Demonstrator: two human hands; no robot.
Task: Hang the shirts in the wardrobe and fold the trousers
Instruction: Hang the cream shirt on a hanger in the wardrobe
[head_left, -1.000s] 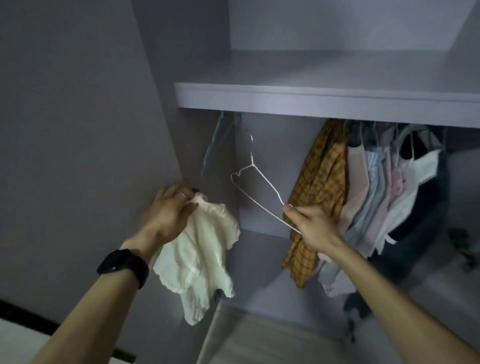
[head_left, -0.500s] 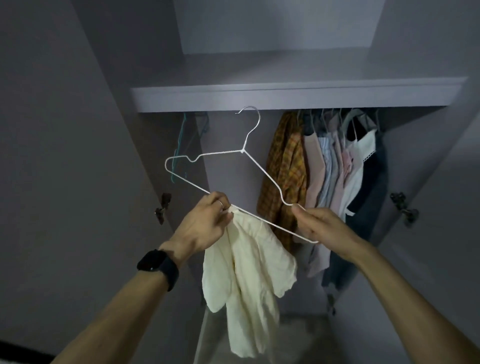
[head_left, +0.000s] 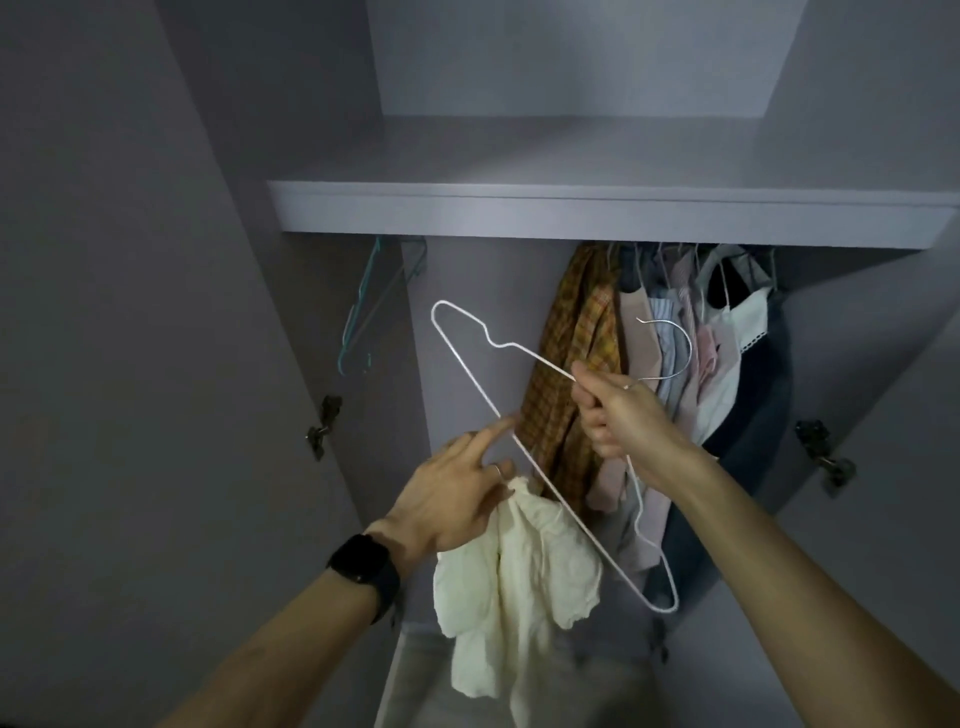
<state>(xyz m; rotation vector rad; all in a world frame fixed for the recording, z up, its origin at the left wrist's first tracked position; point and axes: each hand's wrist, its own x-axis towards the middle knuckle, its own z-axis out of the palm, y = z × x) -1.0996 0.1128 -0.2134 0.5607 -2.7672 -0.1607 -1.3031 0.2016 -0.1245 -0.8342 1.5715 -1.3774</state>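
My right hand (head_left: 621, 415) grips a white wire hanger (head_left: 470, 382) at its neck, just below the hook; the hanger is tilted, one end up left, the other down right. My left hand (head_left: 457, 496) holds a cream shirt (head_left: 519, 587) bunched under its curled fingers, with the index finger stretched out and touching the hanger's bottom wire. The shirt hangs down below that hand, off the hanger. Both hands are in front of the open wardrobe (head_left: 571, 208).
Several shirts hang on the rail at the right, a yellow plaid shirt (head_left: 566, 374) leftmost. Teal empty hangers (head_left: 363, 312) hang at the rail's left end. A shelf runs above the rail. Open doors with hinges (head_left: 322, 426) flank both sides.
The hanger has turned, its hook now pointing right. My right hand moved from the bottom wire to the neck. My left hand let go of the wire, only its index finger touching it.
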